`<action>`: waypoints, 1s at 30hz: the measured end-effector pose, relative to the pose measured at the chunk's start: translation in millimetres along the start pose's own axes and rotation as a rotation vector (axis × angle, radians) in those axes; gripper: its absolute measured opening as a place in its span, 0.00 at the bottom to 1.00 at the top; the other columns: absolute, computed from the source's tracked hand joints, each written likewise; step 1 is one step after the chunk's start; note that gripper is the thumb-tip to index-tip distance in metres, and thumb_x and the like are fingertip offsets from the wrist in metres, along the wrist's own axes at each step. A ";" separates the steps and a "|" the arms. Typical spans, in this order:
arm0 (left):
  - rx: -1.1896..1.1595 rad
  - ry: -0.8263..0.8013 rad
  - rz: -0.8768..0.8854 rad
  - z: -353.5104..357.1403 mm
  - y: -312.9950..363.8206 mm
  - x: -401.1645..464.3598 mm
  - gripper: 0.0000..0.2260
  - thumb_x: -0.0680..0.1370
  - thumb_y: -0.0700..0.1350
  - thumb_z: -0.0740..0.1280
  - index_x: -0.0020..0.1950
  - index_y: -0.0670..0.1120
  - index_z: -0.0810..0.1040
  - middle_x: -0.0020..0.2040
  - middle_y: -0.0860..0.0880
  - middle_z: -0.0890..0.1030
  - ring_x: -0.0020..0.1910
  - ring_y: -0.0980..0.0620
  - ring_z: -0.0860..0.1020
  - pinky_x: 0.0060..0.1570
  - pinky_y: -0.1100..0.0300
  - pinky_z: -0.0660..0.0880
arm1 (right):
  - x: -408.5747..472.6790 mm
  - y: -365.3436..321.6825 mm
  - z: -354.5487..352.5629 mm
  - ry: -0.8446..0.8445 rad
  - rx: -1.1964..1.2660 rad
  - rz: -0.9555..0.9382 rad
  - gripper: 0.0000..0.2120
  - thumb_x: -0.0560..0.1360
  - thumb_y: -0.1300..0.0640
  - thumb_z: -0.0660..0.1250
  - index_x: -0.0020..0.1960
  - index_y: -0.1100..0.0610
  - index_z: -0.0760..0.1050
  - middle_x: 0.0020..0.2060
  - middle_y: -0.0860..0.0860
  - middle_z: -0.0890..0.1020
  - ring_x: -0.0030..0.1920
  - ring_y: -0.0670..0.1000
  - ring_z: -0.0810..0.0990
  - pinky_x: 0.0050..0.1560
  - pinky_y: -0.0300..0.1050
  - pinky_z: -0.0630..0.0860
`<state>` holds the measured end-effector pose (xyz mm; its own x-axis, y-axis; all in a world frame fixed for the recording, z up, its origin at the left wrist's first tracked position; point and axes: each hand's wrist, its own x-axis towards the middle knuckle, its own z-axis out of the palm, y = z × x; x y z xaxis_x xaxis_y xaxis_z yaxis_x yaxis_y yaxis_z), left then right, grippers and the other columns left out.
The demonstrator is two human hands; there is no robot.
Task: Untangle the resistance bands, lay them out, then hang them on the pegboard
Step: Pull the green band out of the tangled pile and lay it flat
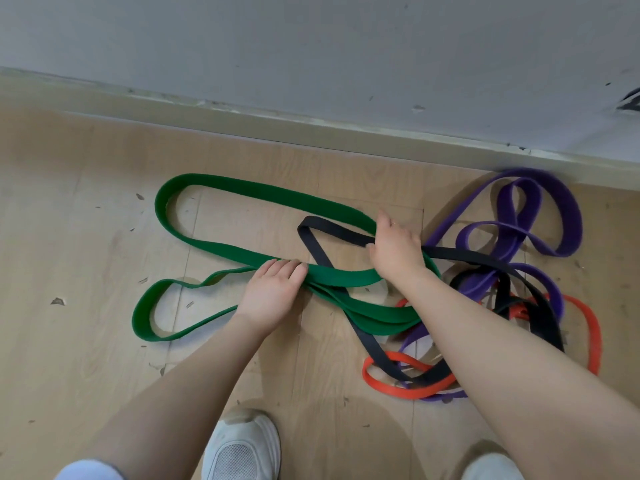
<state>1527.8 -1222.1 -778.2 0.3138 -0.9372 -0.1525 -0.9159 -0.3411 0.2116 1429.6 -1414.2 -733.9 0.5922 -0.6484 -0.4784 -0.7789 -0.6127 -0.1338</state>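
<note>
While the fingers of the left hand (273, 289) are lying fairly straight and close together, their tips are pressing down on the wide green flat rubber resistance band (256, 192) at the spot where its strands are crossing on the floor; whether the thumb is tucked under a strand cannot be told. The right hand (394, 247) is curling its fingers round the narrower black rubber resistance band (311, 242), gripping it just where that band is passing over the green one, and a thin ring is showing on one finger. Both bare forearms are reaching down from the lower edge of the view.

Outward from the hands, the green band is lying in two long loops on the pale wood-grain laminate floor (86, 237), one stretching toward the wall and one curving nearer the person. The black band is forming a small loop between the hands and is trailing off to the right into a tangle. There the purple rubber resistance band (540, 202) is coiling in several loops close to the skirting board (242, 119), and the thin orange-red rubber resistance band (391, 384) is winding beneath the black and purple strands, partly hidden by the right forearm.

Two white mesh trainers (242, 445) are standing on the floor at the bottom of the view, below the grey-white scuffed wall (311, 46).
</note>
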 end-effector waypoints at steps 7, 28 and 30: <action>0.051 0.035 0.108 3.6 -6.2 -1.2 0.11 0.65 0.35 0.72 0.47 0.38 0.82 0.45 0.39 0.83 0.42 0.41 0.82 0.42 0.50 0.79 | -26.4 2.2 11.4 0.194 -0.175 -0.500 0.24 0.61 0.72 0.71 0.56 0.59 0.78 0.47 0.57 0.79 0.44 0.58 0.78 0.35 0.44 0.67; -0.047 0.200 0.108 10.0 -5.9 -14.7 0.16 0.71 0.38 0.54 0.58 0.42 0.68 0.41 0.46 0.82 0.39 0.46 0.81 0.41 0.57 0.77 | -45.9 -23.0 39.4 0.071 -0.079 -0.356 0.35 0.76 0.61 0.62 0.76 0.52 0.47 0.59 0.52 0.77 0.61 0.54 0.73 0.63 0.48 0.64; -0.046 0.215 0.094 10.4 -7.4 -14.8 0.16 0.71 0.38 0.55 0.59 0.42 0.68 0.41 0.46 0.82 0.39 0.46 0.81 0.41 0.57 0.77 | -47.9 -19.7 33.3 0.111 -0.140 -0.416 0.40 0.73 0.65 0.65 0.77 0.52 0.47 0.60 0.51 0.78 0.60 0.53 0.73 0.61 0.49 0.66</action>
<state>1527.3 -1204.9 -787.5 0.2778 -0.9575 0.0777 -0.9330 -0.2497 0.2593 1409.7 -1356.0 -737.3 0.8736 -0.3740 -0.3113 -0.4390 -0.8817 -0.1729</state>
